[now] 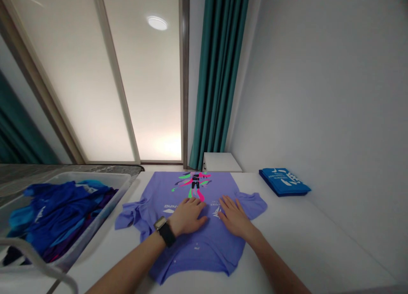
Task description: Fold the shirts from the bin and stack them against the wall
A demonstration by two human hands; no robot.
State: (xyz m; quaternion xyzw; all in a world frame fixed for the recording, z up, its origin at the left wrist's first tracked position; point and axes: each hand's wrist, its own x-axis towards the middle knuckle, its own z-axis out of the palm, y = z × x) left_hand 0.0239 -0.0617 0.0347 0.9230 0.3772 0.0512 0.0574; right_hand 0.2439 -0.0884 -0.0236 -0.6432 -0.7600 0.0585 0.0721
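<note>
A purple T-shirt [204,238] with a bright printed design and white lettering lies spread on a white table [287,243], its neckline toward me and its hem at the table's far edge. Flat on the middle of its chest rests my left hand [188,216], fingers stretched out, a black-strapped watch on the wrist. My right hand [235,217] also presses flat on the fabric, to the right, with its fingers spread beside a white logo. Neither hand grips the cloth. The sleeves stick out to both sides, the left one crumpled.
On the left, a white plastic bin [123,181] holds a heap of blue and dark clothes [63,213]. A folded blue shirt stack [283,182] sits at the right near the wall. Behind the table stand a small white cabinet [221,161] and a green curtain [219,73].
</note>
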